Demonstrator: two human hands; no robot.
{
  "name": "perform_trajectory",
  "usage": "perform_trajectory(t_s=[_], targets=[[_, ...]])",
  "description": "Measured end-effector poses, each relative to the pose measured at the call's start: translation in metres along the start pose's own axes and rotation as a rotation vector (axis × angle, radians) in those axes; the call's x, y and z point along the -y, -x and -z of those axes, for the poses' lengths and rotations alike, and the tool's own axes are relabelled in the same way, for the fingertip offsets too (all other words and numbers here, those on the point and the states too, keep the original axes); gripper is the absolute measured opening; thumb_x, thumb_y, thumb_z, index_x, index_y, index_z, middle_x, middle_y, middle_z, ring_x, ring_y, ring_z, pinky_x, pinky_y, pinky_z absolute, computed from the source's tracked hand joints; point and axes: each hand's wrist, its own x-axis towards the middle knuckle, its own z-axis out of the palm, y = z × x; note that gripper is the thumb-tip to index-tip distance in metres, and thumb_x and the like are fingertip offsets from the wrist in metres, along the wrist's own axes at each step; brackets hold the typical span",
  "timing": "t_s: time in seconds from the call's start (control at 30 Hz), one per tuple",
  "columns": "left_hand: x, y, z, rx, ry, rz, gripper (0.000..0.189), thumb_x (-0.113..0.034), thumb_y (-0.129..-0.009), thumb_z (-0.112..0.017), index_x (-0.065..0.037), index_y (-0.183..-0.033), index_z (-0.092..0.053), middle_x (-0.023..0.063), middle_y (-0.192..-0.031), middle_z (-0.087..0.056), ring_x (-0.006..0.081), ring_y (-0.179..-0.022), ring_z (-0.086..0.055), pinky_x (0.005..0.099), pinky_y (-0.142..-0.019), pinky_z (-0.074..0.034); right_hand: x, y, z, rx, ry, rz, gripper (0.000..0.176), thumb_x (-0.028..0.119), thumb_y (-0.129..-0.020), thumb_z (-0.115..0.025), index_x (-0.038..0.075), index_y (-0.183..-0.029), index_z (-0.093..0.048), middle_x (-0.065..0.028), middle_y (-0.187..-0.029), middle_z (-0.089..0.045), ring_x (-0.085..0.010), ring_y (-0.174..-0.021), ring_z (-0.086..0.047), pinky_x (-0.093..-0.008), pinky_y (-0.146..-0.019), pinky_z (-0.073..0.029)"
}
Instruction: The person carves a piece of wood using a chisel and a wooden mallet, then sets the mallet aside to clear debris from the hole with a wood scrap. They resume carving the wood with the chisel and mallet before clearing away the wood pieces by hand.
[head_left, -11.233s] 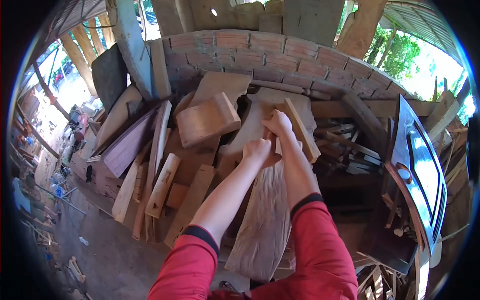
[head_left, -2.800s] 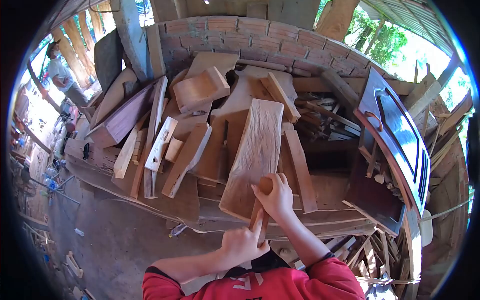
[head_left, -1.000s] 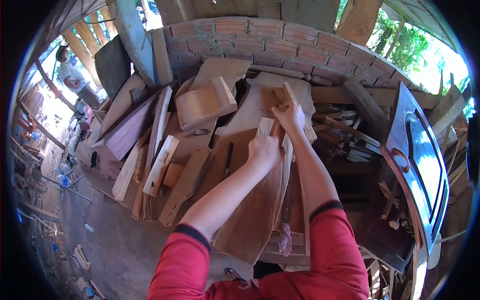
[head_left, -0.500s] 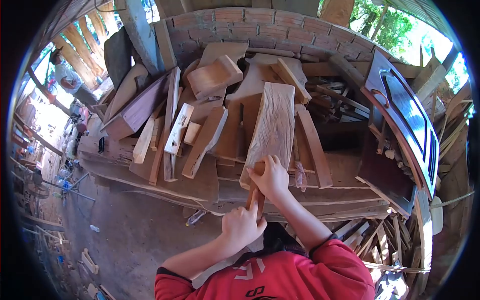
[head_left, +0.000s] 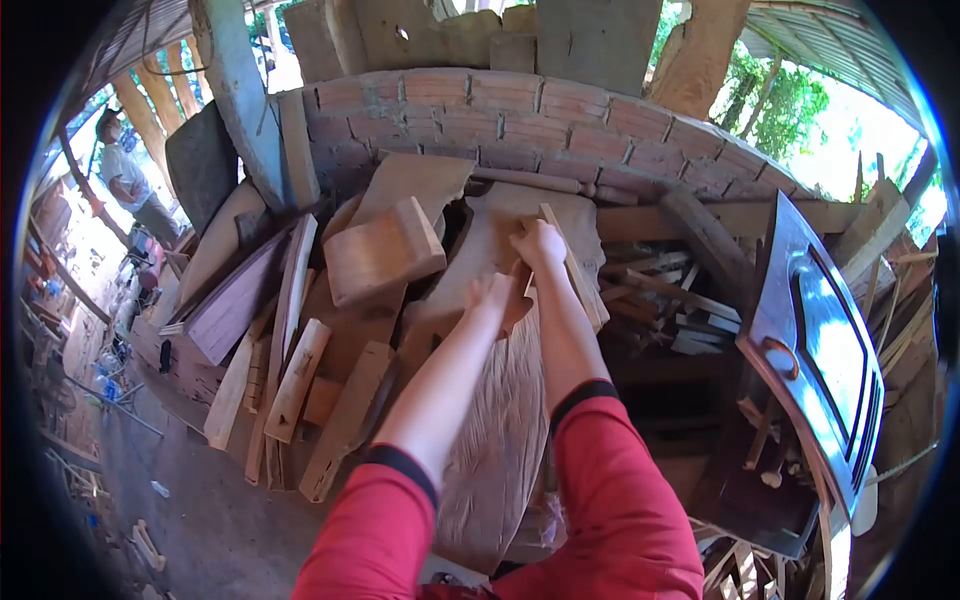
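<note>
A long pale board (head_left: 480, 470) with a rough, rippled face lies lengthwise before me. At its far end both hands hold a narrow brown wooden tool (head_left: 517, 305), whose exact kind is hidden by my grip. My right hand (head_left: 541, 245) is closed on its front part, beside an upright-leaning strip of wood (head_left: 575, 270). Closer to me, my left hand (head_left: 490, 293) is around the rear part, its fingers somewhat blurred. To the left of my left hand sits a thick curved wooden block (head_left: 380, 255).
Several cut boards (head_left: 345, 420) lean at the left. Behind runs a low brick wall (head_left: 440, 95). A dark glossy panel (head_left: 810, 340) stands at the right near scrap wood (head_left: 680, 290). A person (head_left: 128, 175) stands far left.
Both hands have moved forward with the wooden tool from the board's near end to its far end. My arms are now stretched out, and the view has tilted up and moved closer.
</note>
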Motion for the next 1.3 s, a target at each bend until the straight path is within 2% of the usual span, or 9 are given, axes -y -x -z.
perform_trajectory(t_s=[0.1, 0.2, 0.3, 0.37, 0.67, 0.83, 1.0, 1.17, 1.3], targets=[[-0.009, -0.009, 0.005, -0.150, 0.051, -0.003, 0.043, -0.037, -0.075, -0.056, -0.004, -0.103, -0.057, 0.0184, -0.087, -0.065, 0.0320, -0.079, -0.064, 0.0415, -0.068, -0.051, 0.014, -0.002, 0.016, -0.207, -0.040, -0.020, 0.042, 0.036, -0.070, -0.067, 0.004, -0.097, -0.061, -0.0166, -0.105, -0.059, -0.0315, -0.096, -0.059, -0.0384, -0.081, -0.050], [-0.002, 0.072, 0.026, -0.153, -0.007, -0.061, 0.045, -0.040, -0.073, -0.060, -0.004, -0.100, -0.057, 0.0165, -0.077, -0.065, 0.0333, -0.071, -0.065, 0.0425, -0.063, -0.052, 0.023, 0.060, 0.035, -0.250, -0.173, 0.133, 0.040, 0.037, -0.070, -0.068, 0.007, -0.094, -0.058, -0.0143, -0.104, -0.056, -0.0319, -0.093, -0.058, -0.0389, -0.077, -0.049], [0.001, 0.190, 0.014, -0.159, -0.006, -0.092, 0.073, -0.041, -0.072, -0.060, -0.007, -0.132, -0.038, 0.0144, -0.066, -0.062, 0.0293, -0.057, -0.062, 0.0411, -0.051, -0.051, 0.025, 0.171, 0.029, -0.161, -0.227, 0.217, 0.037, 0.029, -0.067, -0.073, 0.008, -0.093, -0.058, -0.0136, -0.101, -0.055, -0.0330, -0.088, -0.058, -0.0421, -0.075, -0.048], [0.004, 0.267, -0.007, -0.109, 0.055, -0.082, 0.072, -0.043, -0.073, -0.058, -0.006, -0.132, -0.038, 0.0128, -0.055, -0.059, 0.0299, -0.049, -0.060, 0.0418, -0.045, -0.049, 0.035, 0.259, 0.032, 0.078, -0.232, 0.125, 0.035, 0.034, -0.071, -0.069, 0.009, -0.092, -0.058, -0.0118, -0.099, -0.056, -0.0322, -0.085, -0.059, -0.0416, -0.075, -0.048], [0.032, 0.442, -0.014, 0.024, 0.158, -0.049, 0.070, -0.040, -0.069, -0.060, -0.004, -0.127, -0.044, 0.0124, -0.051, -0.057, 0.0301, -0.046, -0.059, 0.0414, -0.044, -0.048, 0.073, 0.442, 0.032, 0.069, -0.146, 0.156, 0.033, 0.034, -0.072, -0.069, 0.007, -0.088, -0.058, -0.0104, -0.092, -0.057, -0.0308, -0.083, -0.060, -0.0399, -0.069, -0.048], [0.032, 0.400, -0.006, 0.070, 0.138, -0.059, 0.069, -0.040, -0.069, -0.060, -0.005, -0.127, -0.044, 0.0126, -0.053, -0.058, 0.0302, -0.047, -0.059, 0.0418, -0.044, -0.048, 0.060, 0.401, 0.023, 0.041, -0.110, 0.204, 0.036, 0.036, -0.072, -0.068, 0.008, -0.090, -0.057, -0.0100, -0.093, -0.057, -0.0296, -0.078, -0.061, -0.0392, -0.066, -0.050], [0.023, 0.239, 0.005, 0.066, 0.179, -0.057, 0.068, -0.042, -0.069, -0.062, -0.007, -0.125, -0.047, 0.0164, -0.069, -0.063, 0.0326, -0.063, -0.063, 0.0428, -0.058, -0.051, 0.036, 0.239, 0.012, 0.116, -0.068, 0.056, 0.034, 0.035, -0.072, -0.068, 0.009, -0.091, -0.060, -0.0122, -0.099, -0.058, -0.0301, -0.088, -0.060, -0.0412, -0.075, -0.048], [0.042, 0.000, -0.010, -0.040, 0.011, -0.089, 0.051, -0.047, -0.066, -0.068, -0.006, -0.095, -0.062, 0.0168, -0.089, -0.065, 0.0301, -0.086, -0.063, 0.0408, -0.074, -0.050, 0.003, 0.007, -0.027, -0.102, -0.017, 0.084, 0.043, 0.039, -0.069, -0.068, 0.002, -0.090, -0.065, -0.0189, -0.095, -0.064, -0.0332, -0.089, -0.062, -0.0420, -0.079, -0.049], [0.011, -0.015, 0.030, -0.233, -0.051, -0.027, 0.033, -0.041, -0.070, -0.064, -0.011, -0.082, -0.068, 0.0118, -0.085, -0.067, 0.0280, -0.082, -0.065, 0.0386, -0.069, -0.051, 0.022, -0.026, -0.003, -0.048, -0.187, -0.015, 0.047, 0.041, -0.070, -0.067, 0.002, -0.097, -0.063, -0.0200, -0.101, -0.061, -0.0338, -0.092, -0.061, -0.0410, -0.080, -0.049]])
